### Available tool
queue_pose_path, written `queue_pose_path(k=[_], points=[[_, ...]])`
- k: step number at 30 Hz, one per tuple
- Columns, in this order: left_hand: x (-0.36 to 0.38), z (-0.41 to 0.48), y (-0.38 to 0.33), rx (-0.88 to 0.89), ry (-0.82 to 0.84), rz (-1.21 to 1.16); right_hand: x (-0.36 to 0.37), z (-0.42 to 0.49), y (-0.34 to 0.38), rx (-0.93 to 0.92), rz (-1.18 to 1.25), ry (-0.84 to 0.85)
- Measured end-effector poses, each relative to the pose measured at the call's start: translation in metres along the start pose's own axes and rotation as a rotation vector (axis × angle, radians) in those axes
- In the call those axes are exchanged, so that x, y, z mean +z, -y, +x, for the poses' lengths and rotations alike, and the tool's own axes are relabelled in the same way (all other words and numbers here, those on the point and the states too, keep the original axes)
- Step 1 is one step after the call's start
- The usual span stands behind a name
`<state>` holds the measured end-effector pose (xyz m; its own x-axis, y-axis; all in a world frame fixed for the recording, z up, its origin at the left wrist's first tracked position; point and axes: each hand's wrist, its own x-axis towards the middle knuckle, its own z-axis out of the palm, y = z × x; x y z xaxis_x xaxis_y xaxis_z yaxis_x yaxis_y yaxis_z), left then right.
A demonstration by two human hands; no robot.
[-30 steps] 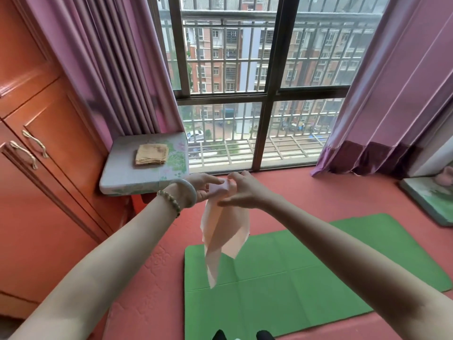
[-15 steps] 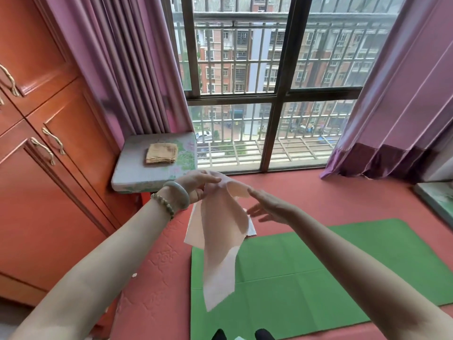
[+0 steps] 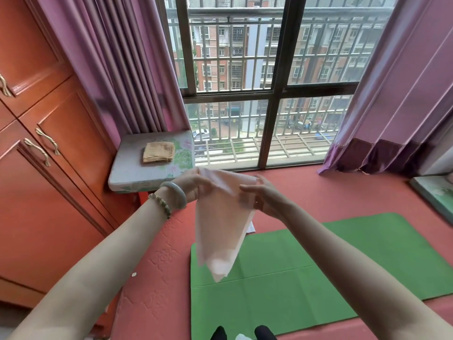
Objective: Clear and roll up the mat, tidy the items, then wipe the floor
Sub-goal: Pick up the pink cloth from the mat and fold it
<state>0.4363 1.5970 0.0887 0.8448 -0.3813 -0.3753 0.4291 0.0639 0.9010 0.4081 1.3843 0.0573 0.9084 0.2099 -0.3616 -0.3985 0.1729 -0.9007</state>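
Observation:
A pale pink cloth hangs in the air above the floor, spread along its top edge. My left hand pinches its upper left corner; a jade bangle and a bead bracelet sit on that wrist. My right hand grips the upper right corner. Below and to the right, a green mat lies flat and unrolled on the red floor. A folded tan cloth rests on a floral cushion by the window.
An orange wooden cabinet fills the left side. Purple curtains frame a barred floor-to-ceiling window. A second cushion sits at the right edge. A small white item peeks out behind the pink cloth.
The hands came apart, the right let go for a moment, then took the cloth's other corner. The cloth now hangs spread wider. The view has shifted left and closer.

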Motion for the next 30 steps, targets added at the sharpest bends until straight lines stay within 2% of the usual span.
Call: queue_pose_path(k=[2, 4, 7, 9, 11, 14, 17, 19, 21, 23, 26, 28, 30], points=[[-0.003, 0.0, -0.002, -0.027, -0.107, 0.093, -0.008, -0.003, 0.006, -0.038, -0.044, -0.21], [-0.003, -0.001, -0.006, -0.065, -0.186, 0.15, -0.013, -0.005, 0.01, -0.076, -0.096, -0.29], [-0.002, 0.002, -0.011, -0.095, -0.258, 0.288, -0.014, -0.009, 0.014, -0.105, -0.249, -0.253], [-0.001, 0.004, -0.012, -0.084, -0.284, 0.507, -0.013, -0.011, 0.015, -0.118, -0.417, -0.188], [0.004, 0.003, -0.011, -0.048, -0.214, 0.731, -0.01, -0.014, 0.02, -0.129, -0.6, -0.158], [0.018, 0.006, -0.004, 0.006, -0.1, 1.021, -0.003, -0.015, 0.025, -0.141, -0.904, -0.233], [0.031, 0.013, 0.002, 0.094, -0.17, 1.243, -0.001, -0.017, 0.029, -0.173, -1.113, -0.386], [0.036, 0.017, 0.002, 0.182, -0.215, 1.311, 0.0, -0.019, 0.034, -0.217, -1.291, -0.365], [0.036, 0.024, 0.001, 0.252, -0.277, 1.301, 0.0, -0.023, 0.044, -0.251, -1.362, -0.238], [0.033, 0.029, 0.001, 0.311, -0.344, 1.192, 0.004, -0.028, 0.054, -0.221, -1.273, -0.129], [0.028, 0.034, 0.013, 0.336, -0.487, 0.892, 0.011, -0.026, 0.063, -0.269, -1.174, -0.126], [0.024, 0.033, 0.033, 0.227, -0.536, 0.604, 0.017, -0.025, 0.07, -0.307, -1.109, -0.147], [0.017, 0.029, 0.061, 0.015, -0.531, 0.33, 0.026, -0.027, 0.079, -0.326, -0.993, -0.159]])
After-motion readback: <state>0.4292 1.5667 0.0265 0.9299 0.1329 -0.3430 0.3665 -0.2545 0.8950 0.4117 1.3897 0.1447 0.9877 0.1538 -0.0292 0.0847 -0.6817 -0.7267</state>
